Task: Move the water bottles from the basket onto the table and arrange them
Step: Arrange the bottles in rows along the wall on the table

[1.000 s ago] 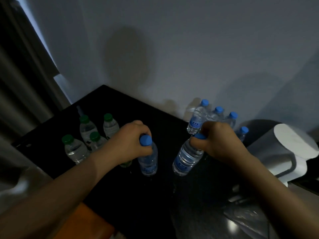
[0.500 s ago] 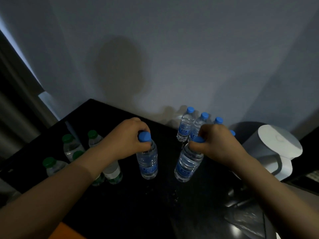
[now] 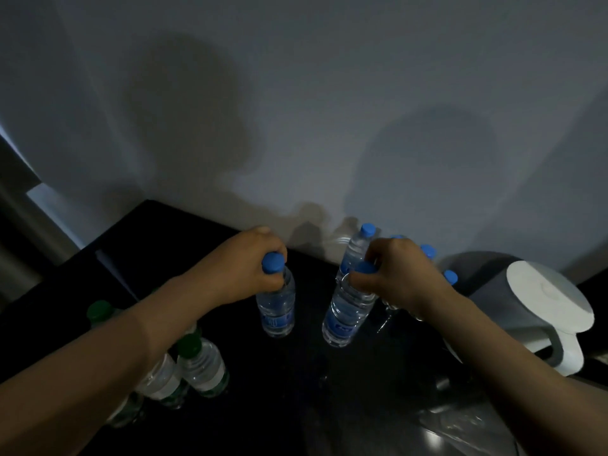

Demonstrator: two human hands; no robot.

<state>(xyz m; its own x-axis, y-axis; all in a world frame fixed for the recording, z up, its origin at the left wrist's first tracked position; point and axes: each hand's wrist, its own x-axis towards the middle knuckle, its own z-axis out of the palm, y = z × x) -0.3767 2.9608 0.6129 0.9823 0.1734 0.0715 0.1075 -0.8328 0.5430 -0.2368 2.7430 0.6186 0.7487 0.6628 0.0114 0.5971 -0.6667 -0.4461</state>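
My left hand (image 3: 243,269) grips the neck of a blue-capped water bottle (image 3: 277,307) standing upright on the black table (image 3: 296,399). My right hand (image 3: 396,274) grips the neck of a second blue-capped bottle (image 3: 345,319), which leans slightly to the right. Behind my right hand, several more blue-capped bottles (image 3: 357,248) stand by the wall, partly hidden. Green-capped bottles (image 3: 202,366) stand at the lower left, partly under my left forearm. No basket is in view.
A white and grey kettle-like appliance (image 3: 546,304) stands at the table's right end. The grey wall runs right behind the table. A curtain (image 3: 16,205) hangs at the far left. Something shiny lies at the table's lower right (image 3: 460,422).
Both hands have carried their blue-capped bottles a little farther toward the wall and the row of blue-capped bottles. The view has tilted up, so the green-capped bottles now sit lower left.
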